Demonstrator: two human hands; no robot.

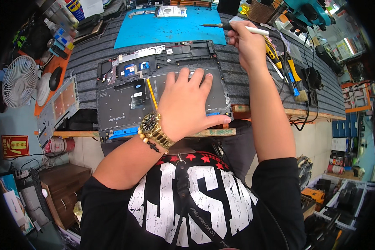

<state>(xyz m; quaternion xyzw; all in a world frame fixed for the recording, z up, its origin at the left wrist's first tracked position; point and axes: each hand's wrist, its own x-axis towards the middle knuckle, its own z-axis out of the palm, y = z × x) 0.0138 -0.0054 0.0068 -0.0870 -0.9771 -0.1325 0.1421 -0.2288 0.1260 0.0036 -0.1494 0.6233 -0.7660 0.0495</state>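
Black shirt [110, 208] and lanyard [182, 183] come nearest; beyond them the left hand [186, 106] lies palm down, fingers spread, on the laptop panel [121, 98], which overlaps the bench's [81, 54] front edge; the right hand [248, 48] grips an iron [258, 31], its tip pointing left over the blue mat [154, 31]; tools [295, 68] lie rightward.

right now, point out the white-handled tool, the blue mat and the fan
White-handled tool [257, 30]: head view, on its white handle.
Blue mat [171, 30]: head view, near its middle.
Fan [19, 79]: head view, centre of its grille.
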